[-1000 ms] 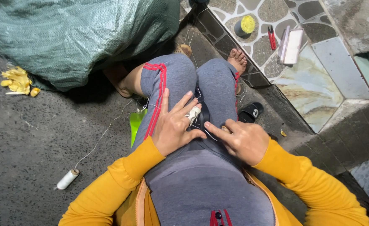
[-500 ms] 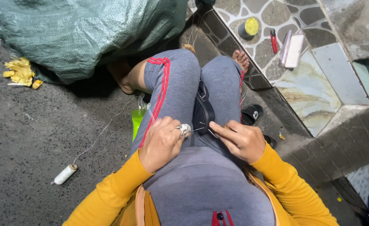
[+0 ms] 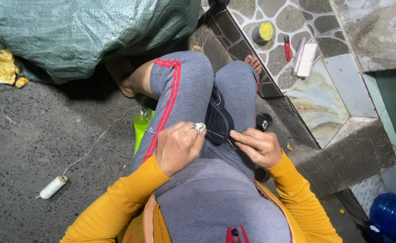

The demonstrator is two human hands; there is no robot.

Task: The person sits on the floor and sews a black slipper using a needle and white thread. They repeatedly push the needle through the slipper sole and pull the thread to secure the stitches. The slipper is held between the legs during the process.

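With your left hand [image 3: 176, 147] fisted on the taut thread [image 3: 217, 133] and your right hand [image 3: 257, 146] fingers pinching it beside the dark sandal [image 3: 217, 120] at frame centre, a hard tug could snap it.

A shoe sole [image 3: 219, 120] is held on the lap between the knees, with the left hand [image 3: 177, 147] to its left and the right hand [image 3: 257, 147] to its right. A thread spool [image 3: 52, 186] lies on the floor [image 3: 31, 144] far left. A sack [image 3: 85, 33] lies ahead.

Left hand [image 3: 176, 146] fisted, right hand [image 3: 257, 146] pinching
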